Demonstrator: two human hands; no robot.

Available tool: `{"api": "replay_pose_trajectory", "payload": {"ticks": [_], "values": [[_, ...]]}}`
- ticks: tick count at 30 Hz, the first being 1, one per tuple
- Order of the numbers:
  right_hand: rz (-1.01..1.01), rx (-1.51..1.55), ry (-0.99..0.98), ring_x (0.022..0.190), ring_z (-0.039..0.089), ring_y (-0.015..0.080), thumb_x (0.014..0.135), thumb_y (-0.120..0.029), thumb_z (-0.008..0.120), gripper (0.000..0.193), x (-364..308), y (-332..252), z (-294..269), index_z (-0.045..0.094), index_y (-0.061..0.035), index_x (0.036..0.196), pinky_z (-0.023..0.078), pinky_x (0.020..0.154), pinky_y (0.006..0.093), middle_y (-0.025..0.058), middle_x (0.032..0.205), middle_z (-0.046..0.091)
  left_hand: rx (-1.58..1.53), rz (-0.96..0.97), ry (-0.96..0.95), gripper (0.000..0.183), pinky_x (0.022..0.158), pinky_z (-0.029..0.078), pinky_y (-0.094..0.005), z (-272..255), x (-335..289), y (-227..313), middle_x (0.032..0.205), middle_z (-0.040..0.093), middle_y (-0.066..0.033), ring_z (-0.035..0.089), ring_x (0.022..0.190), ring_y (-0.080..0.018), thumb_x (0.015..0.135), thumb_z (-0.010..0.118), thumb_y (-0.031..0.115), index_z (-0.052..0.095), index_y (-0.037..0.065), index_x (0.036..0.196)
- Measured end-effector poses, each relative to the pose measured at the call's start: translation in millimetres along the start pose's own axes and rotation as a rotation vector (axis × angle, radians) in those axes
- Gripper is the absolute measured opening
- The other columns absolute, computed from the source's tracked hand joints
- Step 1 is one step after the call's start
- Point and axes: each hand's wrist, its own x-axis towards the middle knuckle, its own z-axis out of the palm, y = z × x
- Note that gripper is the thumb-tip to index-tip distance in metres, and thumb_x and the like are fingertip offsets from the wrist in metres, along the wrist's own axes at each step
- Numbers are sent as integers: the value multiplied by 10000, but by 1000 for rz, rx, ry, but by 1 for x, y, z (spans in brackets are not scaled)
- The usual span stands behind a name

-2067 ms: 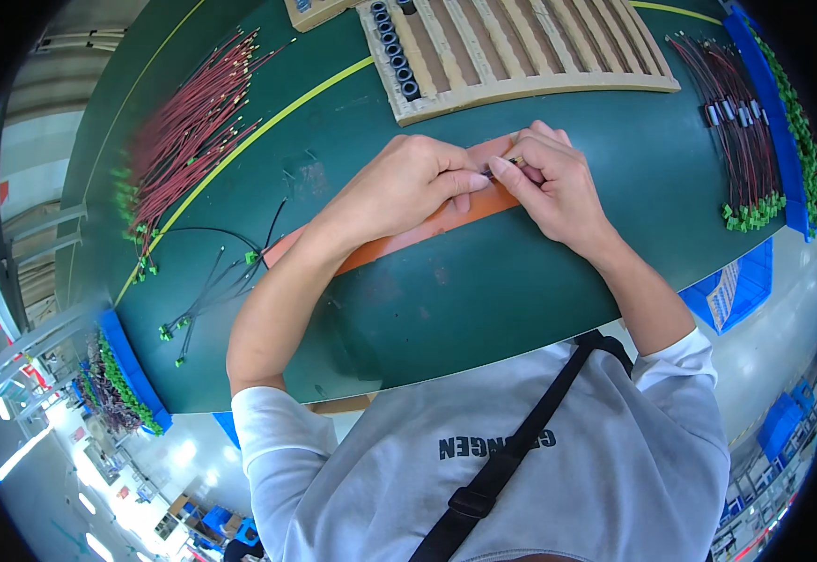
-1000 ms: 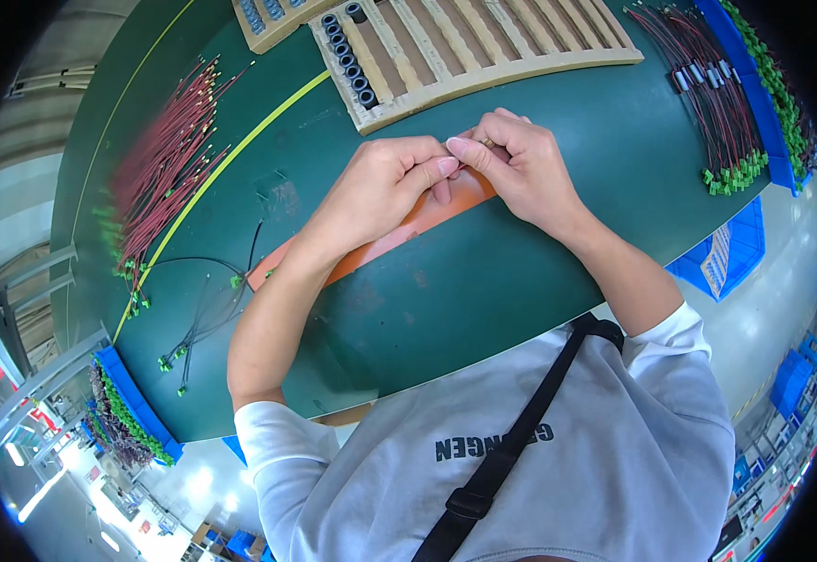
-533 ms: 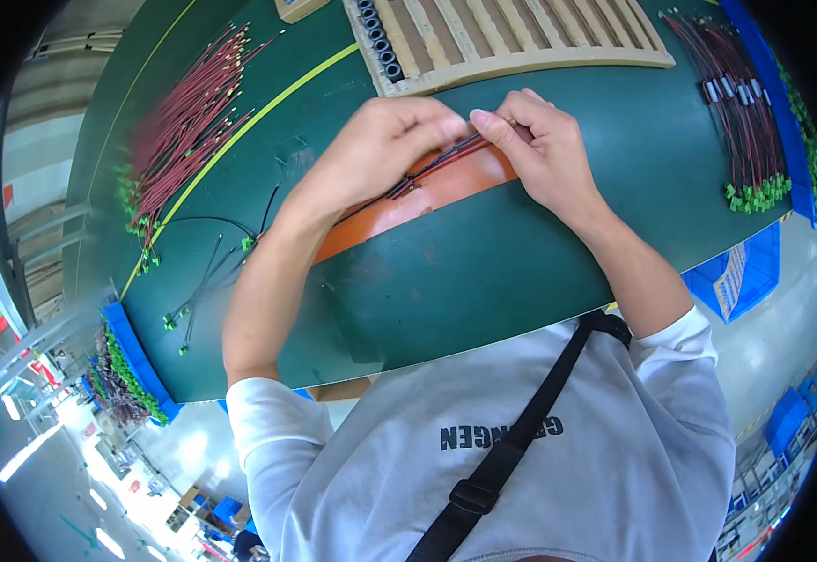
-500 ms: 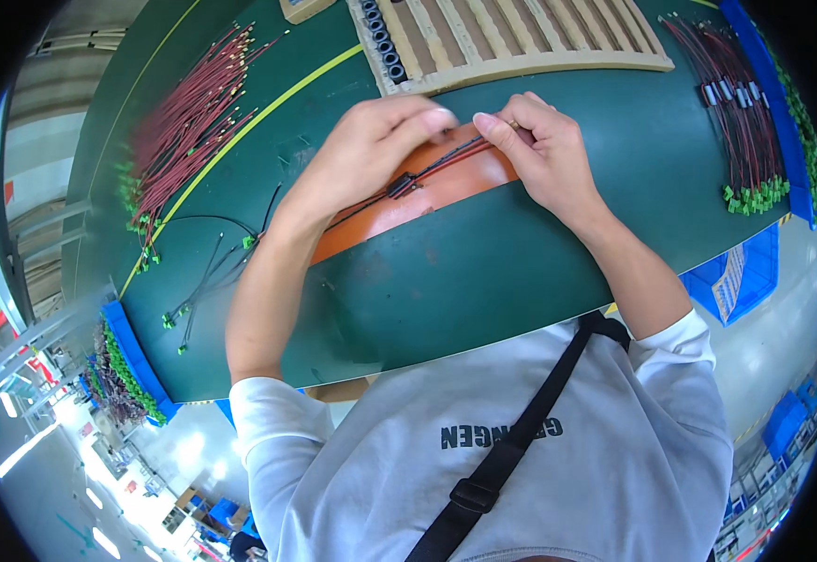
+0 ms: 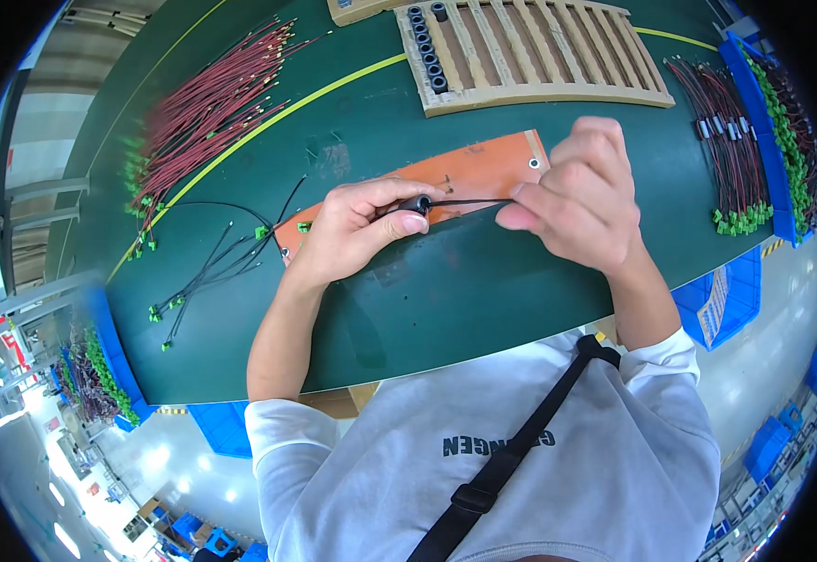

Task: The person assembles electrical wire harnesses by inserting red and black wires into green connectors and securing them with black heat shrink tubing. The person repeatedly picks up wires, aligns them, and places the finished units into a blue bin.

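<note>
A short black tube [image 5: 417, 203] is pinched between thumb and fingers of the left hand [image 5: 357, 225], left of the right hand [image 5: 581, 201]. A black cable [image 5: 464, 201] is stretched between them, apparently gripped by the right hand's curled fingers, though its end is hidden. An orange strip [image 5: 488, 167] is partly covered by the left hand; beyond both hands, a slotted tray [image 5: 550, 95] is set on the bench [image 5: 483, 281].

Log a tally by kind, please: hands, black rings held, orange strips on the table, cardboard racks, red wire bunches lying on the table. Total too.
Hands: 2 (left hand, right hand)
Held black ring: 1
Orange strip: 1
Cardboard racks: 2 (full rack, cut-off rack)
Red wire bunches: 2 (left bunch, right bunch)
Total: 8
</note>
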Motion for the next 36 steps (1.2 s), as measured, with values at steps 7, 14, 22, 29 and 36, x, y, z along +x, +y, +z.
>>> {"api": "replay_pose_trajectory", "payload": {"ticks": [7,14,22,29,36], "values": [[602,319,-91,657,483,218,871,-144,809,178,-26,14,18,690,-35,797,413,714,340,55,661,528,57,-4,-14,303,808,523,-279,4,-5,-8,973,717,-76,645,876,-128,978,703,123,716,-35,1236],[1159,548,-41,630,429,58,970,-218,769,293,-43,14,34,667,-29,770,362,585,244,-58,664,528,49,-207,-86,345,820,507,-264,4,4,0,1023,712,-36,615,888,-110,978,715,120,693,-20,1293],[1335,966,-6,591,561,46,1013,-199,715,185,-29,-2,34,740,-23,960,445,521,213,0,691,647,-50,-126,-39,365,756,481,-255,7,-1,-9,992,668,-29,567,830,-82,1010,677,131,659,-28,1339],[1466,1033,-3,630,638,67,1037,-297,674,316,-27,-3,32,745,9,1006,511,562,211,19,722,685,-34,-121,-60,364,760,484,-254,10,0,-5,1027,686,-36,570,824,-89,1026,657,158,658,-35,1334],[1457,1083,-89,739,655,109,1082,-285,588,345,-30,2,30,725,28,1039,538,657,258,94,910,717,-25,-112,-8,374,795,497,-258,12,-1,-11,1121,691,-39,572,860,-92,1033,639,141,631,-33,1364]]}}
